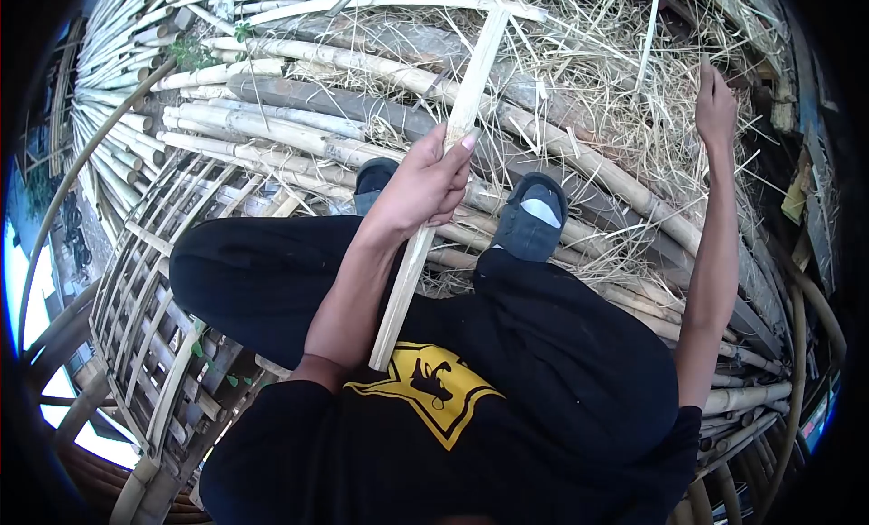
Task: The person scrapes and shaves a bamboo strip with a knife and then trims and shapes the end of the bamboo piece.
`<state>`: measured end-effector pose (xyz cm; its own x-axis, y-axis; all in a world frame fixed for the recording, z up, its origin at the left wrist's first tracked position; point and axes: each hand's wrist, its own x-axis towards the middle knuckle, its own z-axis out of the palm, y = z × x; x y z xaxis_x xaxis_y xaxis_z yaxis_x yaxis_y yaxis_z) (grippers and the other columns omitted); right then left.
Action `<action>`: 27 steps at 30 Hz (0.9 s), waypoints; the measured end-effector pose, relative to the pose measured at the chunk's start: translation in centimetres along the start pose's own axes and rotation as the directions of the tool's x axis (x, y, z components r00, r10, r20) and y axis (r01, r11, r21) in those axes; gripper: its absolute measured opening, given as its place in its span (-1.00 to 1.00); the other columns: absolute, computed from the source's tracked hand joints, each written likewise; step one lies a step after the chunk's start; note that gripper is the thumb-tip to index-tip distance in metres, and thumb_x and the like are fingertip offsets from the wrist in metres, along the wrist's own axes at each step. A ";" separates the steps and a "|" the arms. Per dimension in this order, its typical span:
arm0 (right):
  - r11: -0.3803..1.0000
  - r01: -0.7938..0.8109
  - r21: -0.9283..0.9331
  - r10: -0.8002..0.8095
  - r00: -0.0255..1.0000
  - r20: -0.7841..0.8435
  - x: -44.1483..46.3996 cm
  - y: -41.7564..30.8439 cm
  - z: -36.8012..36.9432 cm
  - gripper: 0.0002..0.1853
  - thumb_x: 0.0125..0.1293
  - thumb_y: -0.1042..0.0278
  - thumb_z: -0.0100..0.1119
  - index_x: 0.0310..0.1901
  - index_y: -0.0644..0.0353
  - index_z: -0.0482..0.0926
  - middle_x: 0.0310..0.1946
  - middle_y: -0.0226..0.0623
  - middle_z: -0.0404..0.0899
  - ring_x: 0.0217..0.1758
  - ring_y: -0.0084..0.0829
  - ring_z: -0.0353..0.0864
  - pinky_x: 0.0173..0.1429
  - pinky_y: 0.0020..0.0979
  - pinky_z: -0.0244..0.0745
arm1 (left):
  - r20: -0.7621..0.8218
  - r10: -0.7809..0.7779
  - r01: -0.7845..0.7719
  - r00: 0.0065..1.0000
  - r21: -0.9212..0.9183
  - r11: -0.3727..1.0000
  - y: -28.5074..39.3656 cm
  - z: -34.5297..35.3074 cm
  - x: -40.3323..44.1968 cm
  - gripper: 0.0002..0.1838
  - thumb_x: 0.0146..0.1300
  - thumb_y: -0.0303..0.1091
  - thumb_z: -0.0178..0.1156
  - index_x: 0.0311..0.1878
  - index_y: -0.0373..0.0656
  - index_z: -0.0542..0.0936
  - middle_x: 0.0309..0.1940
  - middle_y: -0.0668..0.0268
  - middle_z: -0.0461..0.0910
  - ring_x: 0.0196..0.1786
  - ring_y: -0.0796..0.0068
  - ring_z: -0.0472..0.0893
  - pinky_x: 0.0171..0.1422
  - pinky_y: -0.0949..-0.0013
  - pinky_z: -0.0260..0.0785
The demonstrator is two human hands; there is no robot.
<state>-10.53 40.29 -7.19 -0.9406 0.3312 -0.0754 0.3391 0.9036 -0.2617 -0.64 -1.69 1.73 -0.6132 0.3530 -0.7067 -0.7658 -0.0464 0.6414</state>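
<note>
My left hand (424,176) is closed around a pale split-bamboo slat (475,77), with the thumb along its face. The slat runs from my chest up and away over the bamboo poles, slightly tilted to the right. To the far right, my right hand (716,107) is raised over loose straw-like shavings (625,100). Its fingers are curled closed, and whatever they may grip is too small to make out. Between my two hands lies a wide gap, with my right shoe (531,219) below it.
Long bamboo poles (362,65) lie side by side under my feet. On the left are a woven bamboo lattice (149,317) and a stack of cut poles (118,81). A curved pole (68,176) arches at the left edge. Boards and poles (810,181) border the right side.
</note>
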 end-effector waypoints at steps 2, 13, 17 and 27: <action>0.926 0.293 0.239 -0.204 0.919 -0.337 -1.3 -2.1 -2.6 -0.41 0.52 -0.17 -0.26 -0.20 0.27 0.55 -0.58 -0.22 0.51 -0.46 -0.30 0.53 -0.29 -0.29 0.38 | 0.051 0.043 -0.041 0.998 -0.033 0.999 0.0 0.6 1.9 -0.81 0.54 -0.17 -0.05 -0.16 -0.04 0.29 -0.69 0.57 0.11 -0.79 0.80 0.05 -0.79 0.60 -0.12; 0.776 0.439 0.453 -0.614 0.690 0.383 -11.0 -16.0 2.1 -0.58 0.52 0.00 -0.16 -0.28 0.23 0.43 -0.60 -0.01 0.44 -0.51 0.02 0.44 -0.32 -0.08 0.34 | 0.051 0.060 -0.064 0.997 0.077 0.995 -1.5 1.5 3.1 -0.77 0.54 -0.13 -0.08 -0.13 -0.09 0.34 -0.69 0.58 0.13 -0.78 0.79 0.10 -0.77 0.59 -0.07; 0.744 0.566 0.356 -0.659 0.708 0.254 -11.8 -15.3 3.0 -0.55 0.52 -0.04 -0.19 -0.32 0.19 0.45 -0.68 -0.04 0.42 -0.58 0.00 0.44 -0.36 -0.07 0.36 | -0.056 0.172 -0.140 0.983 0.367 0.920 -2.3 1.6 3.3 -0.69 0.50 -0.16 0.00 0.03 -0.25 0.46 -0.61 0.47 0.36 -0.55 0.70 0.30 -0.46 0.46 0.21; 0.781 0.601 0.171 -0.624 0.760 0.180 -5.3 -10.1 6.5 -0.64 0.50 0.00 -0.15 -0.22 0.14 0.43 -0.63 -0.04 0.46 -0.52 0.07 0.48 -0.43 -0.01 0.31 | -0.034 -0.015 0.022 0.999 0.214 0.977 -1.9 1.8 2.6 -0.83 0.53 -0.16 -0.05 -0.07 -0.03 0.33 -0.67 0.60 0.14 -0.76 0.83 0.06 -0.76 0.61 -0.14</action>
<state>-9.12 27.69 -10.38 -0.9300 -0.3614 -0.0674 -0.3034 0.8581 -0.4144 -0.39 0.97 -0.79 -0.6078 0.3220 -0.7259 -0.7200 0.1621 0.6748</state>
